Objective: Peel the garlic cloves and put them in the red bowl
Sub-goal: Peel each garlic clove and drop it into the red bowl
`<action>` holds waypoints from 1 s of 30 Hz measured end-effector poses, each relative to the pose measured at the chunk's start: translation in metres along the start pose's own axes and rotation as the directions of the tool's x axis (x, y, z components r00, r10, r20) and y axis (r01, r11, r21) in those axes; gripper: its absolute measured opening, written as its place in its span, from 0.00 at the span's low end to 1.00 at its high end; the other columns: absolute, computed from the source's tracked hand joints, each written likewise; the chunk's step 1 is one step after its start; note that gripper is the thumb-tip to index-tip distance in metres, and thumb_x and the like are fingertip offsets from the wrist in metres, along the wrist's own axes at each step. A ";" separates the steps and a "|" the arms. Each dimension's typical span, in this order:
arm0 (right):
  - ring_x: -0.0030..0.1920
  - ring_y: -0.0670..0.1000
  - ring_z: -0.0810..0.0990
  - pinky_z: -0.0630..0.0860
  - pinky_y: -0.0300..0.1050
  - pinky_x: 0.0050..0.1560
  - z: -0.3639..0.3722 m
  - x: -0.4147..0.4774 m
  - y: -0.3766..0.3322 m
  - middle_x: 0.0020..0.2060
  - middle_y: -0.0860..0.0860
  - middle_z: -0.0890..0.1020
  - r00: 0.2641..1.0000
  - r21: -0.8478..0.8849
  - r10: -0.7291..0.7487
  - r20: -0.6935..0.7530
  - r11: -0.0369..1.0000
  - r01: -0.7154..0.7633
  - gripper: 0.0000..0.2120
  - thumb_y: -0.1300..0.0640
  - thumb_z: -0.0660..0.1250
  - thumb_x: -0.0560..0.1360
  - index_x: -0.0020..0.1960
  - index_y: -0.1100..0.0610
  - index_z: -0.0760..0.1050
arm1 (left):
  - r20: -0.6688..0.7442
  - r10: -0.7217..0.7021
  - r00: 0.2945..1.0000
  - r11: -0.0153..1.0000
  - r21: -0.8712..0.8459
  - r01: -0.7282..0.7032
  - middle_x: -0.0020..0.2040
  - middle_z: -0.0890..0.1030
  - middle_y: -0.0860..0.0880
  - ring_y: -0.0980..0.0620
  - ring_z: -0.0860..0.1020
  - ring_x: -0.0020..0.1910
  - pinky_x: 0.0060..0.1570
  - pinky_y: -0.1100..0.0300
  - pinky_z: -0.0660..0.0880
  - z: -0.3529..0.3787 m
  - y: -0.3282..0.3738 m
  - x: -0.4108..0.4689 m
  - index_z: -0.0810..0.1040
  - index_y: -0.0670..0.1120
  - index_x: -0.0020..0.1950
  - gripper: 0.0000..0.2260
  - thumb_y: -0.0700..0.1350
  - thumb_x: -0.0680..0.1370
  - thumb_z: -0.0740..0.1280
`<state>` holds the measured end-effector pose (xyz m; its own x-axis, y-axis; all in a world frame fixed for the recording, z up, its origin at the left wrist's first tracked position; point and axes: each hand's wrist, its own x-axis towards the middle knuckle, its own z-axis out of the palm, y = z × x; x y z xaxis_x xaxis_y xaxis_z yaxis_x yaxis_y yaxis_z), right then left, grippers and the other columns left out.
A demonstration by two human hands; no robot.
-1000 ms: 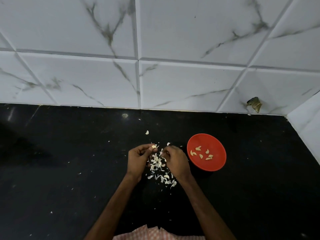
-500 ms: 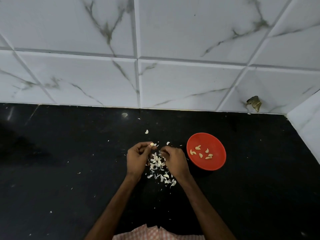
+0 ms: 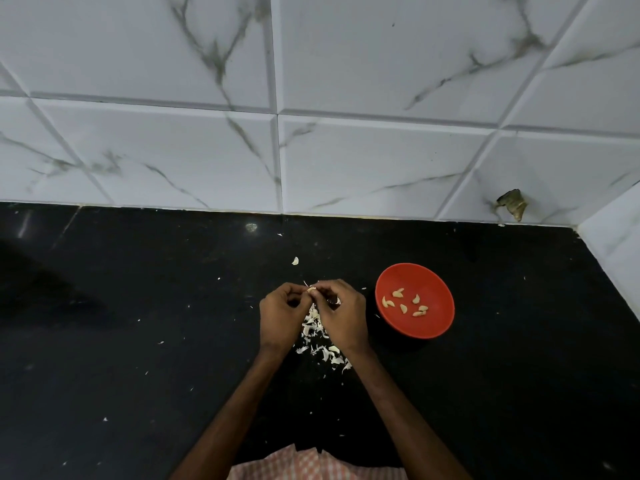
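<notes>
A small garlic clove (image 3: 312, 290) is pinched between the fingertips of my left hand (image 3: 280, 315) and my right hand (image 3: 343, 315), which meet above the black counter. Both hands have curled fingers. Under and between the hands lies a heap of white garlic skins (image 3: 320, 336). The red bowl (image 3: 434, 325) stands just right of my right hand and holds several peeled cloves (image 3: 403, 304). A single pale piece (image 3: 295, 260) lies on the counter a little beyond the hands.
The black counter (image 3: 138, 341) runs back to a white marble-patterned tiled wall (image 3: 311, 133), with a side wall (image 3: 616, 244) at the far right. Small skin flecks are scattered over the counter. A dark chipped spot (image 3: 512, 204) marks the wall's base at right.
My right hand has moved up and left from the skin heap to meet my left hand at the clove. The left hand stayed about where it was.
</notes>
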<state>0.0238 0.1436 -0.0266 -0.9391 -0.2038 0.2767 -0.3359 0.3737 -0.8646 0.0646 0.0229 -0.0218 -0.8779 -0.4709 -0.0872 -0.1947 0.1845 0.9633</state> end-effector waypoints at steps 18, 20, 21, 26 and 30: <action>0.49 0.52 0.86 0.84 0.62 0.50 0.001 0.003 0.008 0.46 0.51 0.86 0.944 0.337 0.324 0.067 0.883 -0.327 0.14 0.64 0.74 0.75 0.56 0.50 0.78 | 0.035 -0.040 0.999 0.990 -0.132 0.044 0.43 0.86 0.50 0.50 0.85 0.43 0.36 0.53 0.78 0.002 -0.008 0.001 0.84 0.47 0.50 0.02 0.45 0.79 0.72; 0.49 0.53 0.86 0.84 0.61 0.50 0.001 0.003 0.006 0.46 0.51 0.86 0.947 0.332 0.318 0.043 0.890 -0.314 0.13 0.64 0.74 0.75 0.53 0.50 0.78 | 0.031 -0.033 0.999 0.989 -0.140 0.037 0.43 0.86 0.50 0.50 0.85 0.42 0.35 0.54 0.78 0.002 -0.008 0.001 0.84 0.47 0.50 0.03 0.45 0.79 0.72; 0.49 0.53 0.86 0.84 0.61 0.49 0.002 0.003 0.006 0.46 0.51 0.86 0.950 0.332 0.311 0.035 0.893 -0.304 0.12 0.65 0.74 0.75 0.53 0.51 0.78 | 0.025 -0.031 0.999 0.990 -0.139 0.034 0.43 0.86 0.49 0.50 0.85 0.42 0.35 0.55 0.78 0.002 -0.007 0.001 0.84 0.47 0.50 0.03 0.45 0.79 0.72; 0.46 0.51 0.87 0.85 0.49 0.44 0.002 0.001 -0.002 0.45 0.52 0.86 0.945 0.350 0.327 -0.001 0.885 -0.306 0.05 0.61 0.70 0.79 0.54 0.60 0.82 | 0.010 -0.072 0.997 0.969 -0.235 0.073 0.43 0.85 0.47 0.49 0.83 0.39 0.28 0.55 0.77 0.001 -0.004 0.000 0.82 0.46 0.52 0.03 0.43 0.80 0.70; 0.36 0.45 0.84 0.81 0.41 0.39 -0.002 0.000 0.005 0.36 0.48 0.85 0.935 0.134 0.346 -0.082 0.933 -0.334 0.12 0.53 0.66 0.82 0.46 0.59 0.83 | 0.023 -0.154 0.988 0.918 -0.365 0.152 0.47 0.84 0.40 0.50 0.82 0.40 0.27 0.56 0.77 -0.001 -0.005 0.001 0.81 0.44 0.54 0.04 0.41 0.81 0.69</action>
<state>0.0222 0.1468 -0.0299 -0.9999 0.0133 -0.0063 0.0100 0.2951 -0.9554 0.0647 0.0207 -0.0266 -0.8473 -0.4735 -0.2408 -0.1527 -0.2172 0.9641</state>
